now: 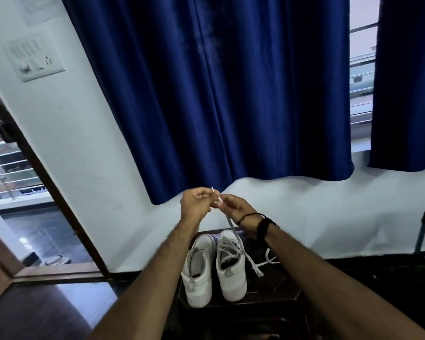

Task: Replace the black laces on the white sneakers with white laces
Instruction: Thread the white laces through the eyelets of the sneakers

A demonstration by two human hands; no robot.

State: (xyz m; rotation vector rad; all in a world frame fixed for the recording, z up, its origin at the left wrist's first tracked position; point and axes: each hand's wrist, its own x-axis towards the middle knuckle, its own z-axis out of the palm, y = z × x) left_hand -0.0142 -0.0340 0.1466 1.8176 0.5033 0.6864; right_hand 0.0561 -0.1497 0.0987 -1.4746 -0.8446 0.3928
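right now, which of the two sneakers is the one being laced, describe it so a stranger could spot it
Below the blue curtain, two white sneakers stand side by side on a dark stool. It is the right sneaker, nearer the loose white lace lying on the stool. Unlike the left sneaker, which shows no lacing, a white lace rises from it to both hands, left hand and right hand.

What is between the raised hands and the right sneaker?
In the head view, a taut stretch of white lace runs from the hands down to the right sneaker; nothing else lies there.
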